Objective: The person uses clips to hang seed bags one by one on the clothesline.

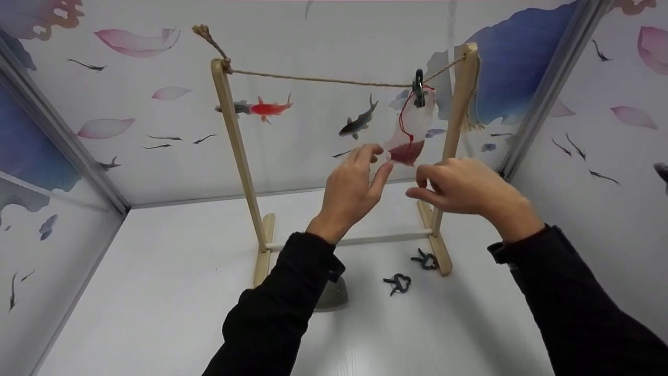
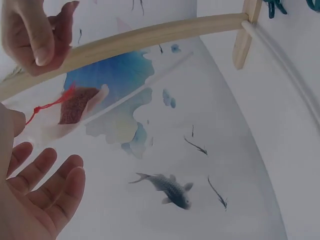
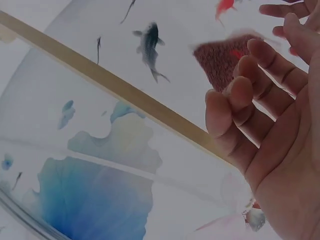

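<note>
A sheer white drawstring pouch (image 1: 417, 122) hangs from a twine line (image 1: 323, 80). A dark green spring clamp (image 1: 419, 89) grips it at the top. Red cord (image 1: 402, 117) loops down its side, and dark red contents (image 2: 79, 105) fill its lower end. My left hand (image 1: 355, 183) is at the pouch's lower left edge, thumb and fingers apart and right beside the fabric. To the lower right of the pouch, my right hand (image 1: 459, 185) has loosely bent fingers and holds nothing. Those bent fingers overlap part of the dark red contents (image 3: 220, 57) in the right wrist view.
The twine runs between two wooden posts (image 1: 237, 151) joined low down by a white rod (image 1: 386, 238). Two more clamps (image 1: 399, 283) lie on the white table (image 1: 156, 292) near the right foot (image 1: 441, 253). A grey-green object (image 1: 334, 295) is partly hidden by my left sleeve. Printed panels surround the table.
</note>
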`<action>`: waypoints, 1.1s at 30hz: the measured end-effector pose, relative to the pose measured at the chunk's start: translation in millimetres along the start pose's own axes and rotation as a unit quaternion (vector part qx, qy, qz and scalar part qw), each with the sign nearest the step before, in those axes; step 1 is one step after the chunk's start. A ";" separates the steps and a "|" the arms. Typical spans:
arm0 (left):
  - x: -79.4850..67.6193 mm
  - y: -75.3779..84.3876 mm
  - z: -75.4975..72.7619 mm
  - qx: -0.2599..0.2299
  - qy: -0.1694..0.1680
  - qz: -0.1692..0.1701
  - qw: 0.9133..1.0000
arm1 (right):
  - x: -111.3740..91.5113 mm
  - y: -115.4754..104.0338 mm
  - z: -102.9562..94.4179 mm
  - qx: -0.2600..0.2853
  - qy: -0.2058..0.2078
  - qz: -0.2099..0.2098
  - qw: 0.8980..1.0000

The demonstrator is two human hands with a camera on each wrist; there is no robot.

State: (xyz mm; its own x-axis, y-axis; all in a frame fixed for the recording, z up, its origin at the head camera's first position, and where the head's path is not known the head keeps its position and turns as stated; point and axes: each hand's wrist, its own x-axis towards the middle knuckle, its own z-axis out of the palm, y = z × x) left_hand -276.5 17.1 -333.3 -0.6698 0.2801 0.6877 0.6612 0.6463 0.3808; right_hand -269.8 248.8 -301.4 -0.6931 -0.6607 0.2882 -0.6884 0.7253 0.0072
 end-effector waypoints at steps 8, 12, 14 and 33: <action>-59.9 -25.2 27.5 -0.032 -0.067 -0.011 0.997 | -25.3 -7.5 71.8 0.035 -0.096 0.024 0.995; -93.8 -32.0 44.7 -0.053 -0.132 -0.043 0.989 | -38.4 -16.3 107.3 0.077 -0.147 0.047 0.985; -109.5 -33.5 53.3 -0.065 -0.163 -0.063 0.982 | -43.9 -20.1 123.3 0.092 -0.160 0.048 0.982; -178.6 -20.9 100.6 0.049 -0.266 -0.091 0.958 | -80.5 -40.8 188.8 0.139 -0.128 0.088 0.978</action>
State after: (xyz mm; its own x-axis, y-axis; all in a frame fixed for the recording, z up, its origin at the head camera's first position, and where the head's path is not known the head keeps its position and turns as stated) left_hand -204.7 25.0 -526.3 -0.8658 0.4619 0.1924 0.4994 0.7750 0.3872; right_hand -226.3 235.8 -505.7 -0.8126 -0.5828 0.0112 -0.5600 0.7752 -0.2925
